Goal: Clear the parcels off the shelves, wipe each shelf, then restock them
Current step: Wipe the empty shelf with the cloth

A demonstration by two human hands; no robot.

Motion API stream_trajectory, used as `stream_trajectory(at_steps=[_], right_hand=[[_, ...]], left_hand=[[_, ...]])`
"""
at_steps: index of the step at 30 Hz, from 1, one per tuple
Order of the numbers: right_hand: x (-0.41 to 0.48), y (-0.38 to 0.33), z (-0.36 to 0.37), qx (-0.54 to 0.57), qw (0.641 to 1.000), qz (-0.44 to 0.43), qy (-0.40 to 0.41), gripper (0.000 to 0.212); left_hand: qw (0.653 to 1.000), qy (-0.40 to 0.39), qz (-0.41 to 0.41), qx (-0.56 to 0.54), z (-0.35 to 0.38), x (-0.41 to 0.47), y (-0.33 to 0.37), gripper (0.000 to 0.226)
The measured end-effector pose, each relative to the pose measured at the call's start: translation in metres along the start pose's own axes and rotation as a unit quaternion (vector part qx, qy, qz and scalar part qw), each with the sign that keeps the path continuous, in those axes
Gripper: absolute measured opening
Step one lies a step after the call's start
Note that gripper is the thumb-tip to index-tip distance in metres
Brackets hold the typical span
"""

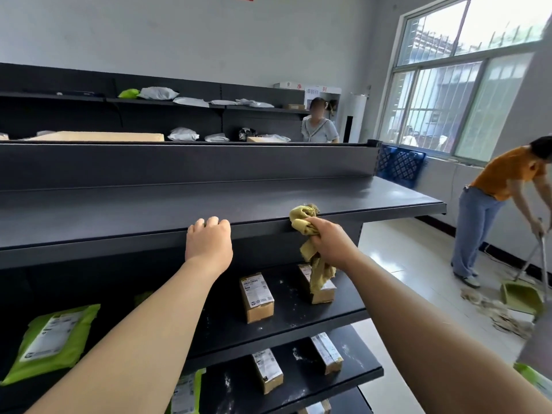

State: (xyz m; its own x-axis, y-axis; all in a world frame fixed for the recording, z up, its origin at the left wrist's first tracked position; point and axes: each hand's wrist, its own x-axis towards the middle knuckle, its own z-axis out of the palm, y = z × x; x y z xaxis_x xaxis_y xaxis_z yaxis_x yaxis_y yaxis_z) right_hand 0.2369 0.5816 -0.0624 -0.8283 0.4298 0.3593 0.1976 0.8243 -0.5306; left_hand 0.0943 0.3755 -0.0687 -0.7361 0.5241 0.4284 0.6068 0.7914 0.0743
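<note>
Left hand (209,243) gripping top shelf (373,201) edge, right hand (330,243) — clutching yellow cloth (301,221)

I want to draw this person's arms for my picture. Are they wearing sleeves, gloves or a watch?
No sleeves show. The left hand and the right hand are both on bare arms right down to the picture's edge. There are no gloves, and I can't see a watch, rings or bracelets on either one.
</note>
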Motion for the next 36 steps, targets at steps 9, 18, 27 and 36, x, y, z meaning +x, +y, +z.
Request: stream_trajectory(at_steps=[9,18,27,36], right_hand=[[-0.083,0.079,-0.073,0.052,0.99,0.13,0.009,0.025],[-0.212,0.166,-0.168,0.106,0.957,0.268,-0.035,0.054],[-0.344,0.252,-0.249,0.078,0.929,0.361,-0.022,0.057],[-0.439,0.297,-0.297,0.083,0.902,0.419,0.063,0.008]], left_hand=[[0.953,-0.136,0.173,-0.209,0.008,-0.021,0.161,0.054],[0.832,-0.262,0.293,-0.391,0.026,-0.093,0.339,0.017],[0.783,-0.327,0.303,-0.434,0.03,-0.172,0.49,0.016],[0.669,-0.473,0.222,-0.528,0.031,-0.235,0.577,0.023]])
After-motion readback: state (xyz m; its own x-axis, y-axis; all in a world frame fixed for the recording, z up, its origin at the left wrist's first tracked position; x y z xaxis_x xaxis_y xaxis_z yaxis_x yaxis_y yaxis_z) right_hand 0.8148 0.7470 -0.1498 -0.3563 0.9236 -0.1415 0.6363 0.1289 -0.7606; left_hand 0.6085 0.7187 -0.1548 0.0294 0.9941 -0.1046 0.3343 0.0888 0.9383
